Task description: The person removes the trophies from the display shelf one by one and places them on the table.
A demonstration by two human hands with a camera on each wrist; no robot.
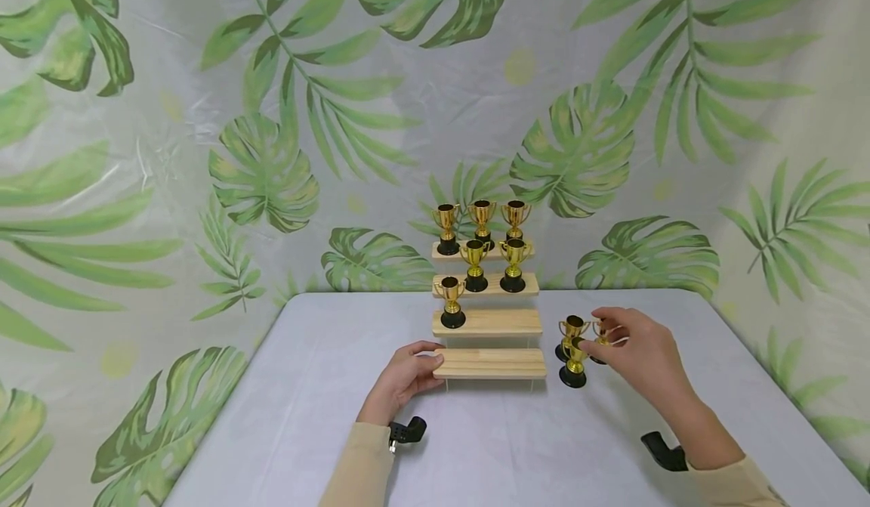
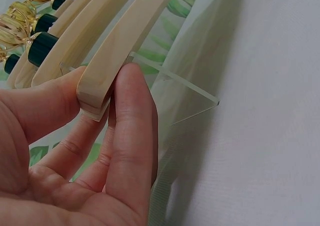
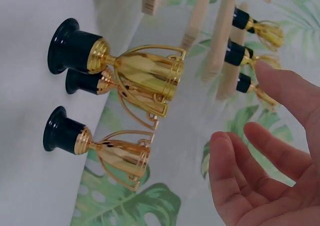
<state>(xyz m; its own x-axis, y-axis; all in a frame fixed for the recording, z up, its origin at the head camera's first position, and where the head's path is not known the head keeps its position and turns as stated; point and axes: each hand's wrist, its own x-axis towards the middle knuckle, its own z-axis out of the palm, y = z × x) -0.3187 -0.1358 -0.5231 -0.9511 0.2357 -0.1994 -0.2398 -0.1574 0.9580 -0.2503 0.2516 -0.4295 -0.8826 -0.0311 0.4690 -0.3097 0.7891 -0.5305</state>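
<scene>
My left hand (image 1: 401, 380) pinches the left end of the lowest wooden step (image 1: 491, 363) of a tiered display stand. In the left wrist view, the thumb and fingers close round that step's end (image 2: 100, 84), with a clear support leg (image 2: 175, 77) below. My right hand (image 1: 646, 352) hovers beside three small gold trophies with black bases, right of the stand. The nearest trophy (image 1: 574, 356) partly hides another trophy (image 1: 574, 327), and the fingers overlap the third trophy (image 1: 601, 332). The right wrist view has thumb and fingers apart, nothing between them, away from the front trophy (image 3: 147, 74).
On the stand's upper steps, three trophies stand on the top one (image 1: 438, 251), two on the second step (image 1: 448, 286), and a single trophy (image 1: 451, 303) at the left of the third step (image 1: 503, 323). A leaf-patterned curtain (image 1: 381, 152) hangs behind the white-covered table (image 1: 326, 356).
</scene>
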